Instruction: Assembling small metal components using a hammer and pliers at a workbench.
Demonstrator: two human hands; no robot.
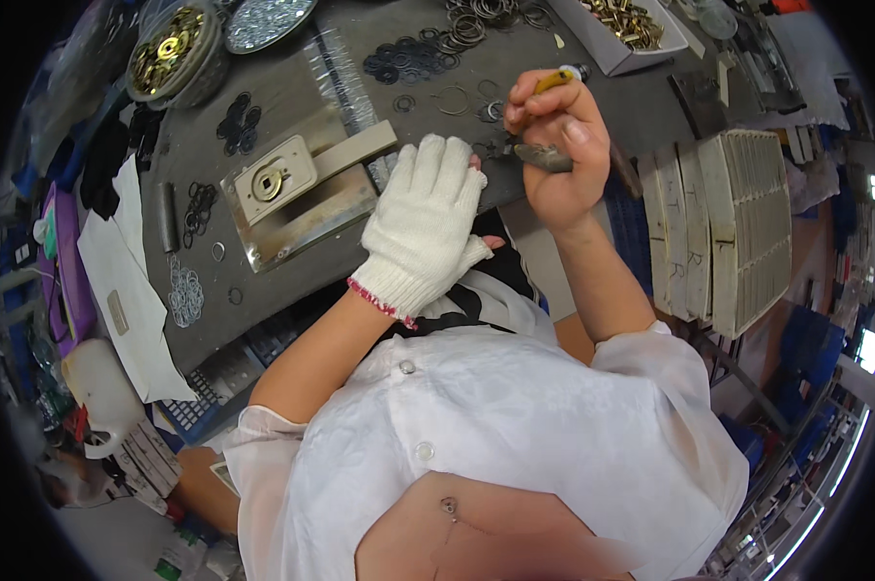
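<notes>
My left hand (423, 218), in a white knitted glove, rests palm down at the table's front edge with its fingers stretched out. Its fingers lie beside the end of a beige lever handle (356, 148). That handle joins a beige plate (278, 180) with a round brass insert, set on a shiny metal block (311, 233). To the right, my bare right hand (565, 145) is raised and closed around a tool with a yellow grip (552, 81) and a dark metal end (544, 158). My fingers hide its middle, so its exact kind is unclear.
Dark rings (413, 60) lie in heaps on the grey table (292, 87). A tub of brass parts (171, 58) and a dish of silvery pieces (265, 21) stand far left. At far right are a white box of brass parts (623, 34) and stacked white trays (747, 232).
</notes>
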